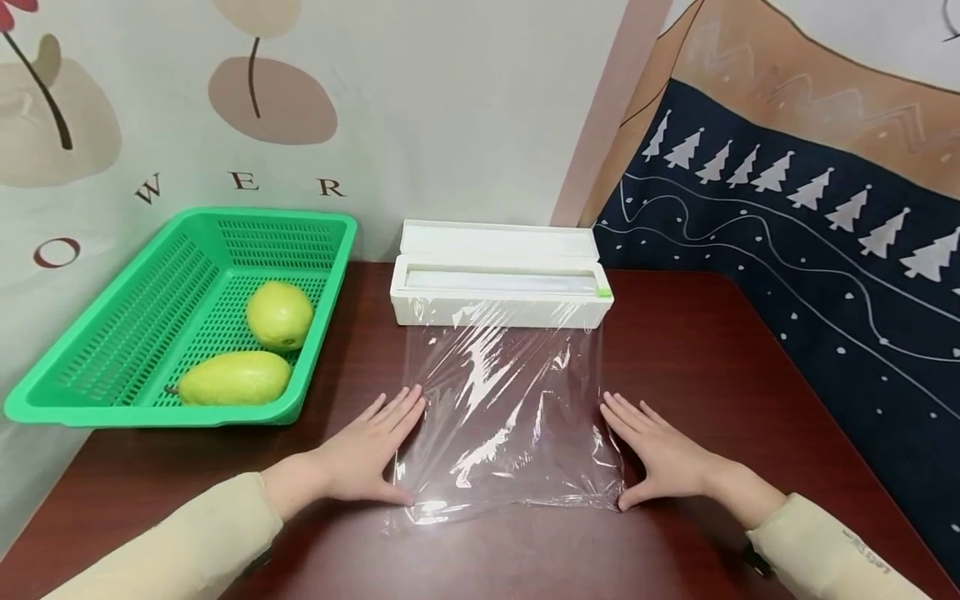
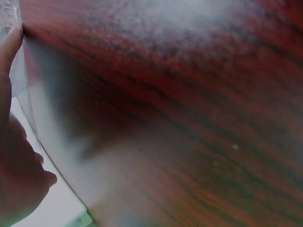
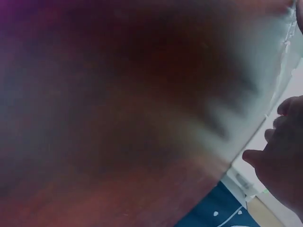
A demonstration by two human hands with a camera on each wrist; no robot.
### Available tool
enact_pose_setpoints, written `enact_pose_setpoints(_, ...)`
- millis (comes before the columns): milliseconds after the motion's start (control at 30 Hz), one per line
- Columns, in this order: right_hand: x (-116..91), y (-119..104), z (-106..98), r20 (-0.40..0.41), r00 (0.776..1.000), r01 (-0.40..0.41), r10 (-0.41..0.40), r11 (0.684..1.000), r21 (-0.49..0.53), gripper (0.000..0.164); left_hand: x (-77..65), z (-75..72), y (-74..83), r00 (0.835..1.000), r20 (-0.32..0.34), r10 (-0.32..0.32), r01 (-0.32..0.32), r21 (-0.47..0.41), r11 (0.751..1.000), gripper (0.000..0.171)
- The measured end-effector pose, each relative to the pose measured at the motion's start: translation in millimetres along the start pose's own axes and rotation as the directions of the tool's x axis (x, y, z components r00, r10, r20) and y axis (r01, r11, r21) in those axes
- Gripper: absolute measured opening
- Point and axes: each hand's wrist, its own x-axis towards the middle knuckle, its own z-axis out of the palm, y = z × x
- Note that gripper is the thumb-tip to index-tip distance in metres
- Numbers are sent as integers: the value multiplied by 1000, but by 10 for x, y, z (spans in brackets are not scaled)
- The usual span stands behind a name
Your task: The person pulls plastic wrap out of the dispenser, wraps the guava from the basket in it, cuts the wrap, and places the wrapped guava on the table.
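Observation:
A sheet of transparent cling film (image 1: 517,417) runs from the white dispenser box (image 1: 502,313) toward me over the table, wrinkled and shiny. The dispenser's lid (image 1: 498,242) stands raised at the back, and a small green piece (image 1: 603,292) sits at its right end. On the film's left edge my left hand (image 1: 360,458) rests with fingers straight and spread, its thumb by the near corner. My right hand (image 1: 671,458) lies the same way along the right edge, thumb at the other near corner. Both wrist views show only part of each hand.
At the left stands a green plastic basket (image 1: 71,408) holding a round yellow-green fruit (image 1: 280,315) and a longer one (image 1: 235,378). Behind the dark red wooden table (image 1: 480,562) rises a printed wall covering (image 1: 450,108). A navy patterned cloth (image 1: 825,275) borders its right side.

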Motion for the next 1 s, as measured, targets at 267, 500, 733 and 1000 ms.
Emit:
enact_pose_setpoints(267, -292, 103, 59, -53, 999, 8, -10, 999, -31, 114, 171, 28, 24, 999, 23, 40, -39, -26, 999, 115)
enact_pose_setpoints(500, -561, 179, 99, -135, 991, 12, -26, 995, -99, 113, 389, -1, 74, 994, 0, 113, -113, -7, 994, 113)
enact_pose_setpoints(733, -632, 192, 97, -129, 992, 1, -12, 996, -87, 112, 337, -397, 168, 975, -152, 165, -177, -69, 982, 102)
enact_pose_setpoints(1000, -629, 163, 115, -138, 991, -14, 1, 996, -87, 113, 144, -1003, -78, 934, -352, 65, -121, -138, 983, 97)
